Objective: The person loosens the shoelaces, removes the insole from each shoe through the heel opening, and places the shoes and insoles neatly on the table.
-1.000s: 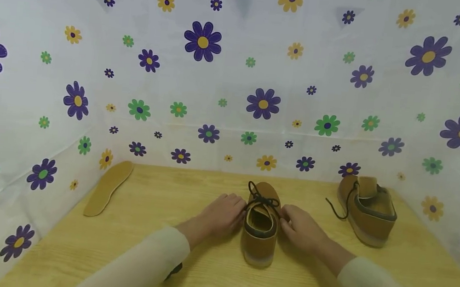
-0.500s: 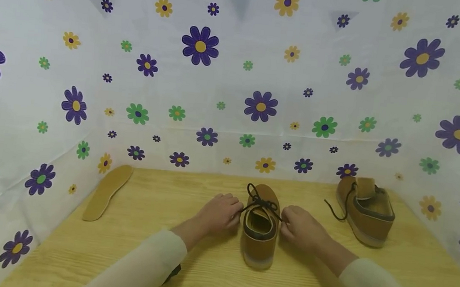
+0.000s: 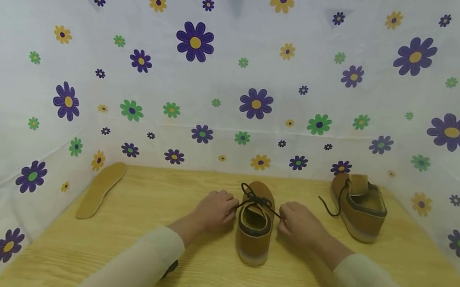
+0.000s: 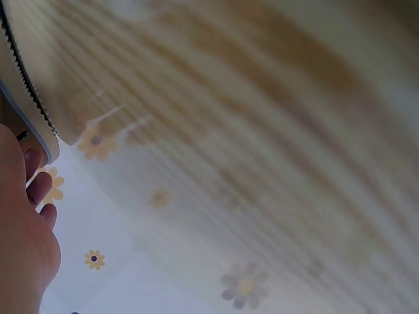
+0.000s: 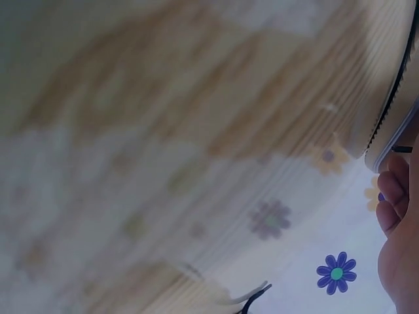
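A brown shoe [image 3: 252, 245] stands on the wooden table, toe pointing away, its black shoelace [image 3: 257, 200] crossed in a knot with a loop over the tongue. On the shoe's left side, my left hand [image 3: 216, 210] pinches one part of the lace. My right hand [image 3: 300, 224] grips the other part on the right, and that strand runs straight from the knot to the fingers. Both hands have curled fingers and sit a little apart from the shoe's sides. The wrist views catch the hands only at the frame edges, beside the shoe's stitched sole [image 4: 39, 118].
A second brown shoe [image 3: 365, 223], its black lace hanging loose, stands at the back right. A tan insole [image 3: 100, 191] lies at the back left. White flowered cloth [image 3: 228, 78] encloses the table [image 3: 140, 255] at the back and sides.
Both hands have drawn outward from the shoe's sides, the right one more clearly, and the lace between them has stretched straighter. The whole head view has shifted slightly.
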Motion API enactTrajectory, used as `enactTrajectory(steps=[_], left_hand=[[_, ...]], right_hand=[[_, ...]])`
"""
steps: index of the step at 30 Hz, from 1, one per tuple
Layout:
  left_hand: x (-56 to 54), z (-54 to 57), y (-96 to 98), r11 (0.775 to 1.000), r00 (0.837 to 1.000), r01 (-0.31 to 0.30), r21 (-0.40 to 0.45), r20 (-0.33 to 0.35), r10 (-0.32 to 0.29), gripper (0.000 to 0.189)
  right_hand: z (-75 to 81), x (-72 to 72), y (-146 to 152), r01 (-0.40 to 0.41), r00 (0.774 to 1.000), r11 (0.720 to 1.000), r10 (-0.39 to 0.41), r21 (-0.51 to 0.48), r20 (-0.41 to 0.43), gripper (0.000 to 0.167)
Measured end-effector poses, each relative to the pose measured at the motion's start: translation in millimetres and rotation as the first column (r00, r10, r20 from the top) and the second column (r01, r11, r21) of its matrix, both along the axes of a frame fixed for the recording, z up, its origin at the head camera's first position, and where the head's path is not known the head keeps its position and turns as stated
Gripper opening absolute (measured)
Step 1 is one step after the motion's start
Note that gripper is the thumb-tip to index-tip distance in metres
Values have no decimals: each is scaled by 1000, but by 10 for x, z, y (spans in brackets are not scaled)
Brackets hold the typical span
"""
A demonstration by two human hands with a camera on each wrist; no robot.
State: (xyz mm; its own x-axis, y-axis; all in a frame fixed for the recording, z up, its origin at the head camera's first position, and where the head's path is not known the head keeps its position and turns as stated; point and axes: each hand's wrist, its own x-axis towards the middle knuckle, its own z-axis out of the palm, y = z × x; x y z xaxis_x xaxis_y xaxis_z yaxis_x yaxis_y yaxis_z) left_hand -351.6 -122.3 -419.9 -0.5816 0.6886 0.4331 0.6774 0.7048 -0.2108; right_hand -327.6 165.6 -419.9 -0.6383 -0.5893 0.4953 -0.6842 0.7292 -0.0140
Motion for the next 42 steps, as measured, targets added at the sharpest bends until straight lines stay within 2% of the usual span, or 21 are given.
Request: enactTrajectory(steps=[4, 11, 19, 28, 35, 42], left_hand=[[-7, 3, -31, 1000, 1000, -6, 18, 9, 5, 15], [-2, 17, -22, 1000, 1000, 4, 6, 31, -4, 14], [-28, -1, 8, 999, 1000, -15, -44, 11, 16, 15], [-17, -20, -16, 998, 995, 67, -14, -74, -68, 8], [-34, -57, -31, 997, 1000, -1, -73, 2, 1, 11], [-42, -52, 2, 995, 999, -8, -100, 47, 13, 15]], right_hand=[[-10, -10, -41, -17, 999, 1000, 18, 21, -43, 18], [-9, 10, -26, 24, 1000, 999, -24, 42, 1, 15], [0, 20, -25, 12, 1000, 999, -13, 46, 11, 17], [-32, 3, -45, -25, 998, 999, 27, 37, -49, 21], [-56, -18, -47, -39, 999, 998, 40, 43, -20, 19], [-54, -11, -35, -29, 1000, 998, 29, 58, -7, 20]])
